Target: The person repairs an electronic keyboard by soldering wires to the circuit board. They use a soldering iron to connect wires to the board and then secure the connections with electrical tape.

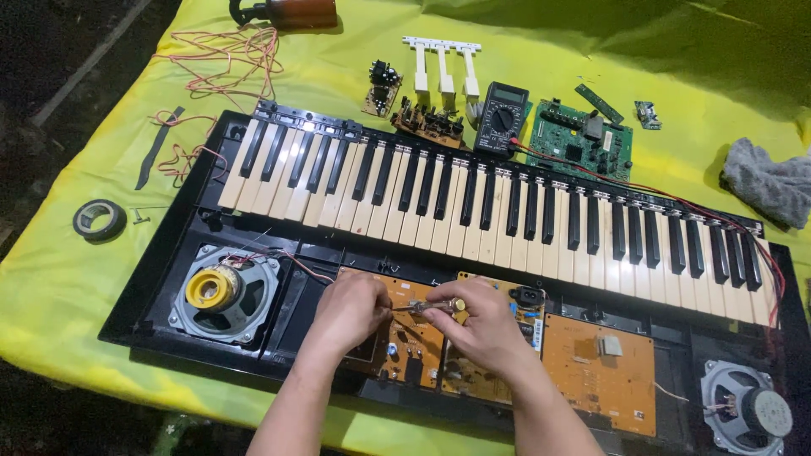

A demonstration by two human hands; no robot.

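- The left hand (348, 311) and right hand (473, 325) meet over the brown circuit board (414, 342) in the opened keyboard case (152, 287); both sets of fingers are curled shut on a slim screwdriver (427, 306) that lies nearly level between them.
- The right-hand fingers wrap its pale, rounded handle end, while the left-hand fingertips pinch the thin metal shaft, probably to steady the tip over a small spot on the board.
- Just under the fingers the board is matte orange-brown, studded with small dark components; a second, plainer board (598, 371) of the same colour lies to the right of the right hand.
- Left of the left-hand fingers sits a round speaker (221, 291) with a grey metal frame and a yellow centre; a thin red wire runs from it toward the board.
- Beyond the fingertips stretches the row of glossy cream and black keys (473, 198), left in place while the electronics lie exposed.
- Farther off, on the yellow cloth (51, 279), loose parts are laid out within reach: a dark multimeter (502, 118), a green circuit board (581, 142), three detached white keys (443, 63), a roll of black tape (99, 219) and a crumpled grey rag (769, 181).
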